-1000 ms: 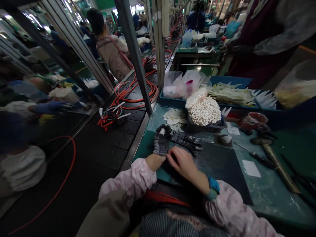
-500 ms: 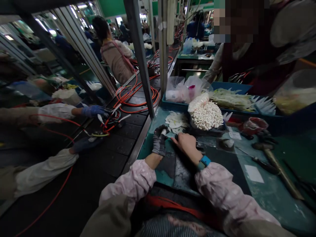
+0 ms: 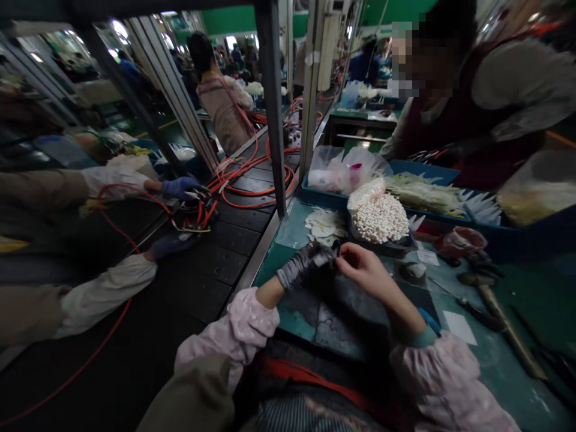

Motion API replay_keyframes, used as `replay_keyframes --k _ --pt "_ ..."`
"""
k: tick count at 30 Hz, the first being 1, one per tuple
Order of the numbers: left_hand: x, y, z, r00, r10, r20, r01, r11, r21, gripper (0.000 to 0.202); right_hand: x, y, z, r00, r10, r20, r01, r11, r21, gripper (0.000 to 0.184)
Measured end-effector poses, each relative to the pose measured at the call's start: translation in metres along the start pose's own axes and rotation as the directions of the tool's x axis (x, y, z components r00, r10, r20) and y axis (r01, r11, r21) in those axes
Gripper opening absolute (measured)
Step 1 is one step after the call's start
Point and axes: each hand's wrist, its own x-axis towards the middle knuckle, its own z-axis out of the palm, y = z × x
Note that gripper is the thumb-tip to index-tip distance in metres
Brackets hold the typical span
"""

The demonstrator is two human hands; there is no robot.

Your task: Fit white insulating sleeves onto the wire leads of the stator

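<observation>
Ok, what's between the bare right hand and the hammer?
Head view: from the right hand, a strip of black mat, then a thin black-handled tool with a white card beside it, before the hammer.

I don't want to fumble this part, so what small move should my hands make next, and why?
Probably steady the dark item, which may be a glove, with the gloved left hand while the right hand eases it open: the right hand is bare, and the fingers of both hands meet at that item.
</observation>
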Motion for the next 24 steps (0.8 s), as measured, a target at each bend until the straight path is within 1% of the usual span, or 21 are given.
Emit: replay_keyframes --k 1,3,5,7,9,10,11,13,14,15,16,17,18,19,20,21,22,23,24 --pt "-0.002 0.004 -0.002 1.000 0.015 0.020 -0.016 0.999 0.028 0.026 0.003 -0.002 0.004 0.999 -0.032 -0.002 0.032 0.999 0.028 0.023" --pt "-0.005 0.012 -0.008 0.999 0.039 0.037 -0.042 0.997 0.071 0.025 0.009 -0.008 0.011 0.994 -0.096 -0.044 0.099 0.993 0.059 0.021" --pt "-0.006 0.019 -0.018 0.997 0.078 0.007 -0.078 0.986 0.150 0.017 0.012 -0.013 0.014 0.981 -0.164 -0.108 0.169 0.985 0.037 0.021" --pt "-0.007 0.024 -0.028 0.985 0.154 -0.074 -0.126 0.949 0.288 0.009 0.011 -0.018 0.013 0.956 -0.249 -0.153 0.240 0.968 -0.070 0.017" --pt "-0.007 0.027 -0.035 0.957 0.241 -0.163 -0.155 0.896 0.416 0.006 0.008 -0.021 0.013 0.934 -0.330 -0.138 0.296 0.929 -0.222 0.015" --pt "-0.007 0.028 -0.037 0.941 0.275 -0.198 -0.161 0.877 0.453 0.007 0.007 -0.021 0.014 0.930 -0.348 -0.116 0.302 0.906 -0.296 0.017" --pt "-0.008 0.028 -0.036 0.930 0.292 -0.222 -0.162 0.870 0.466 0.009 0.005 -0.021 0.017 0.934 -0.344 -0.094 0.290 0.886 -0.362 0.020" --pt "-0.011 0.026 -0.031 0.913 0.318 -0.256 -0.165 0.861 0.481 0.012 0.001 -0.020 0.027 0.961 -0.267 -0.070 0.208 0.869 -0.450 0.024" --pt "-0.014 0.025 -0.027 0.895 0.361 -0.264 -0.190 0.842 0.505 0.014 -0.001 -0.019 0.034 0.976 -0.208 -0.063 0.157 0.876 -0.456 0.024" --pt "-0.016 0.024 -0.022 0.863 0.431 -0.263 -0.239 0.808 0.539 0.016 -0.002 -0.019 0.041 0.987 -0.153 -0.051 0.115 0.891 -0.440 0.022" --pt "-0.019 0.023 -0.018 0.817 0.518 -0.252 -0.301 0.757 0.579 0.017 -0.003 -0.018 0.047 0.993 -0.109 -0.035 0.085 0.908 -0.410 0.018" --pt "-0.022 0.022 -0.015 0.758 0.611 -0.228 -0.368 0.689 0.624 0.016 -0.004 -0.017 0.052 0.996 -0.084 -0.017 0.071 0.921 -0.382 0.015" --pt "-0.025 0.021 -0.013 0.687 0.701 -0.192 -0.429 0.605 0.670 0.015 -0.004 -0.016 0.056 0.997 -0.071 0.009 0.070 0.940 -0.335 0.013" --pt "-0.026 0.020 -0.012 0.616 0.773 -0.149 -0.472 0.514 0.716 0.014 -0.004 -0.016 0.057 0.997 -0.067 0.045 0.076 0.966 -0.247 0.010" --pt "-0.027 0.020 -0.012 0.559 0.822 -0.108 -0.487 0.431 0.759 0.013 -0.004 -0.016 0.057 0.994 -0.073 0.083 0.081 0.992 -0.100 0.009" --pt "-0.028 0.019 -0.013 0.518 0.853 -0.072 -0.477 0.357 0.803 0.012 -0.003 -0.016 0.054 0.990 -0.087 0.113 0.076 0.992 0.105 0.009" --pt "-0.027 0.019 -0.014 0.498 0.866 -0.040 -0.451 0.299 0.841 0.012 -0.002 -0.017 0.051 0.987 -0.107 0.116 0.062 0.941 0.333 0.011" --pt "-0.027 0.019 -0.015 0.497 0.867 -0.022 -0.425 0.266 0.865 0.011 -0.001 -0.020 0.046 0.990 -0.116 0.082 0.055 0.845 0.533 0.014" --pt "-0.026 0.018 -0.015 0.521 0.853 -0.025 -0.401 0.270 0.875 0.012 0.001 -0.023 0.041 0.994 -0.105 0.015 0.068 0.739 0.670 0.017"
